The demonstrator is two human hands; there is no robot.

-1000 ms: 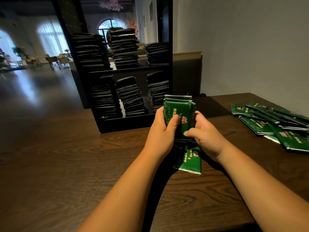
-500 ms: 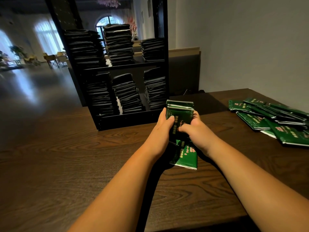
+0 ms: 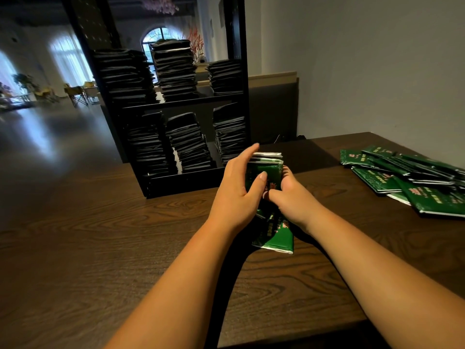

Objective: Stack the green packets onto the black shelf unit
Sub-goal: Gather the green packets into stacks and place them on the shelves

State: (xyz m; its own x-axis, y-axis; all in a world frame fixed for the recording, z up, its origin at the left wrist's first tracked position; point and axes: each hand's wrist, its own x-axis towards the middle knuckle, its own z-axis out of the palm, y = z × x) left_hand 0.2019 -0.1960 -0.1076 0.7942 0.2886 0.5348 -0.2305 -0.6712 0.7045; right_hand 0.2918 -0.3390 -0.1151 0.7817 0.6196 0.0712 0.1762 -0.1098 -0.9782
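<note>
As two bare hands clamp it from either side, a bundle of green packets (image 3: 267,170) stands upright over a dark wooden table (image 3: 88,248). The left hand (image 3: 236,190) lays its thumb across the bundle's front, fingers along the left edge. The right hand (image 3: 292,200) wraps the right edge. A few loose green packets (image 3: 279,235) lie flat between the wrists. Just behind stands the black shelf unit (image 3: 181,184), both levels holding stacks of dark packets (image 3: 188,144). A heap of green packets (image 3: 407,182) lies well apart, at right.
</note>
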